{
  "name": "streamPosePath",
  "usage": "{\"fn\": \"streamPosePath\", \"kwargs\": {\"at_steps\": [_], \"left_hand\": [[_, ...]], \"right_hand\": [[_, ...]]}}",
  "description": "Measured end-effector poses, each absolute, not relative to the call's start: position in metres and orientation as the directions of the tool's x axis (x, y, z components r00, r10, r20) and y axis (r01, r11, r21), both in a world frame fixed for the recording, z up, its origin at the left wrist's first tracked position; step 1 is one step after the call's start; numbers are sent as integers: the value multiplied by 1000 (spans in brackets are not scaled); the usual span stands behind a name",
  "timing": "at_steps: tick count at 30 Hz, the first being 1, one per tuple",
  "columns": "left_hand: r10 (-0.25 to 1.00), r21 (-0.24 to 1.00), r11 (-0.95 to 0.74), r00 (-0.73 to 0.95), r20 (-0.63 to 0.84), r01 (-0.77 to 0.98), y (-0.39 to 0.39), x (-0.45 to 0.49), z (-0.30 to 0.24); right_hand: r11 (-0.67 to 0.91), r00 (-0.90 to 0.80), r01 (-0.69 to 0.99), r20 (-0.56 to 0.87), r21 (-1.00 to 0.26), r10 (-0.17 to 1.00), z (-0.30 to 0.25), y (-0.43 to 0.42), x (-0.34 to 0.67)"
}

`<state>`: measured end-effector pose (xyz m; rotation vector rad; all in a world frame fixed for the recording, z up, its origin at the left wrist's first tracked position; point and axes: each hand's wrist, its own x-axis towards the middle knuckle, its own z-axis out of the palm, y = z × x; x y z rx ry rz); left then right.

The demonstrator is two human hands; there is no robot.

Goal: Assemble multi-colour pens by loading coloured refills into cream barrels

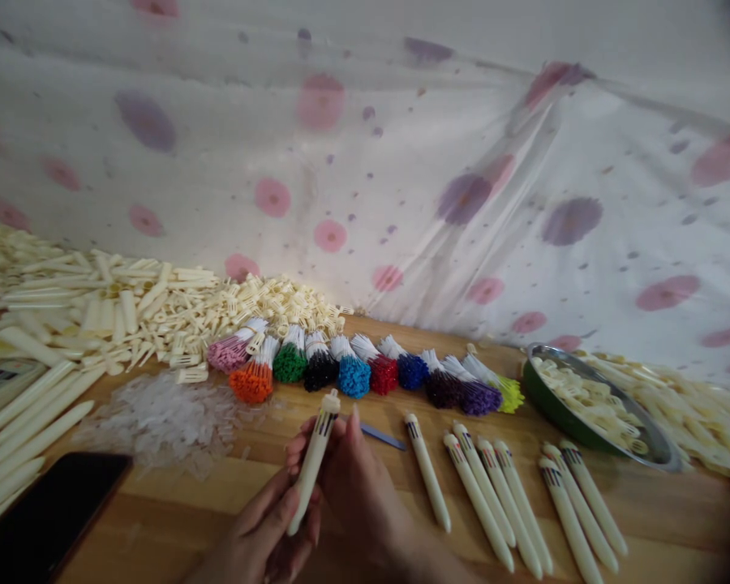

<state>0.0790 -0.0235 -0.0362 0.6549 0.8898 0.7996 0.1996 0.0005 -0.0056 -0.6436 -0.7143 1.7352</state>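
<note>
A cream multicolour pen (pixel 314 462) is tilted upright in front of me, with coloured sliders around its top end. My left hand (pixel 273 519) wraps its fingers and thumb round the lower barrel. Just to the right, my right hand (pixel 365 478) is beside the pen's upper part with its thumb pointing up; most of its fingers are hidden, so their grip is unclear. Behind the hands lies a blue-grey flat strip (pixel 377 434). Bundles of coloured refills, among them light blue (pixel 351 375) and red (pixel 382 373), stand in a row beyond.
Several assembled pens (pixel 478 491) lie at the right. A metal bowl (pixel 662 458) of small cream parts sits behind them. On the left are heaped cream barrels (pixel 30 341), a pile of clear plastic pieces (pixel 158 418) and a black phone (pixel 49 515). A patterned sheet (pixel 341 162) hangs behind.
</note>
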Motion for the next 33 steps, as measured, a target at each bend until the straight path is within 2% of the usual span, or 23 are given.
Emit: {"fn": "streamPosePath", "kwargs": {"at_steps": [3, 7, 12, 17, 23, 27, 33], "left_hand": [[814, 765, 555, 406, -416, -327, -22, 76, -37], [776, 753, 598, 434, -458, -274, -23, 73, -39], [730, 778, 586, 565, -385, -226, -22, 73, -33], [703, 718, 646, 567, -429, -257, -19, 72, -29], [707, 675, 676, 519, -481, -296, -20, 72, -27], [690, 689, 682, 528, -495, -245, -20, 70, -23], [716, 756, 613, 566, -410, -228, -20, 69, -24]], "right_hand": [[-285, -333, -668, -66, -687, 941, -3, 3, 203], [-290, -305, -643, -111, -709, 946, -2, 2, 205], [-254, -282, -631, -89, -732, 955, -2, 0, 206], [-324, -352, -717, -81, -617, 933, 1, 0, 207], [-344, -402, -738, -32, -580, 915, 1, -1, 211], [-345, -382, -728, -68, -593, 922, 3, 0, 212], [-289, -311, -721, -78, -630, 947, 2, -1, 209]]}}
